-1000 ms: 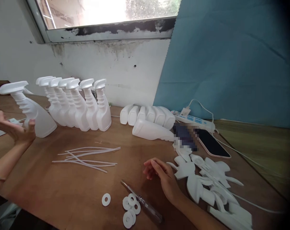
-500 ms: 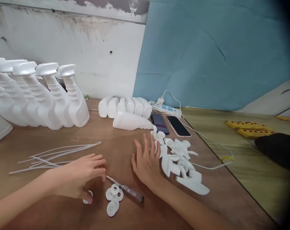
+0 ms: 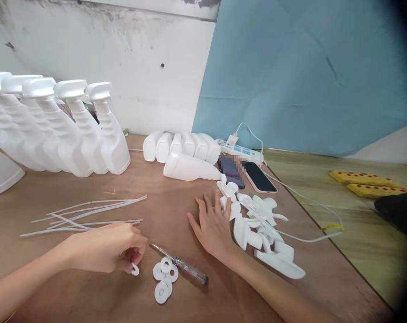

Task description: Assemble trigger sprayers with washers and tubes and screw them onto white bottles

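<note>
Left fingers [image 3: 139, 249] pinch a white washer [image 3: 136, 271]; right fingers [image 3: 218, 204] spread wide, apparently holding nothing.
The washer sits at the left fingertips; just right of them, a washer pile [image 3: 167, 284] and screwdriver [image 3: 190, 270] lie on the surface [image 3: 176, 206]. White sprayer parts [image 3: 255, 240] crowd the right fingers' outer side, contact unclear.

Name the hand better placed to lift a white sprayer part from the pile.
Probably the right hand: it is open, fingers spread at the left edge of the pile of sprayer parts, with nothing visibly gripped. The left hand pinches a white washer and is farther from the pile.
</note>
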`<state>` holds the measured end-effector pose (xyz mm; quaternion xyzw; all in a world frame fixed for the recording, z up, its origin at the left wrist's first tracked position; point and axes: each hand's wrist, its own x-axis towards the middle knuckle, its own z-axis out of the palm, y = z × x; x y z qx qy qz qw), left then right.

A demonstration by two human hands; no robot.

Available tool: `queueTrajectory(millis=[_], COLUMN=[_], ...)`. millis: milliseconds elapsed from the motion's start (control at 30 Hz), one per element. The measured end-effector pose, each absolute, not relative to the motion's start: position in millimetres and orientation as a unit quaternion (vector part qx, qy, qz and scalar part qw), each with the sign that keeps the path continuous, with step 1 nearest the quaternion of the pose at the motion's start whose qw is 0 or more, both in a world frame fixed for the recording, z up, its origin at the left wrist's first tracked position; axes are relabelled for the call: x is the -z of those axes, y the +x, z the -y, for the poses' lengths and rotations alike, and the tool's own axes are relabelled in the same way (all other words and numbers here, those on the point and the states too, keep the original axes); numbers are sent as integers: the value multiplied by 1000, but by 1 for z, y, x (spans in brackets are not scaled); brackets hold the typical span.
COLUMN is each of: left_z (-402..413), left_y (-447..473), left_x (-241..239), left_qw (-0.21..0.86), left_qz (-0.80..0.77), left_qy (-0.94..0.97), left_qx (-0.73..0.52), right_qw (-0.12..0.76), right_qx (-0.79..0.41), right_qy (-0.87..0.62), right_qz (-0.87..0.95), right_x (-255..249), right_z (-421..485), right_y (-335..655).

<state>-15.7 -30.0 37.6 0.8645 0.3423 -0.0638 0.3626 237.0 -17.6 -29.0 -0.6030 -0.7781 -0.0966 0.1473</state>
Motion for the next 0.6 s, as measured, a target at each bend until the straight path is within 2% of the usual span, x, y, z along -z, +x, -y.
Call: queueTrajectory(millis=[133, 267, 367, 467, 600], left_z=[19, 10, 7, 8, 8], left_y=[-8, 1, 8, 12, 13], left_x=[-48, -52, -45, -30, -8], left_qw=[423, 485, 521, 545, 551], left_qz=[-360, -403, -422, -439, -444], left_qy=[832, 768, 718, 676, 663], left_qx=[-4, -109, -185, -230, -244], right_qw=[172, 260, 329, 301, 236], right_qx=[38, -67, -25, 59, 44], right_qy=[-555, -487, -465, -526, -590], right_qz=[813, 831, 821, 793, 771], right_x=[22, 18, 19, 23, 29], right_z=[25, 36, 39, 36, 31], right_y=[231, 226, 226, 225, 224])
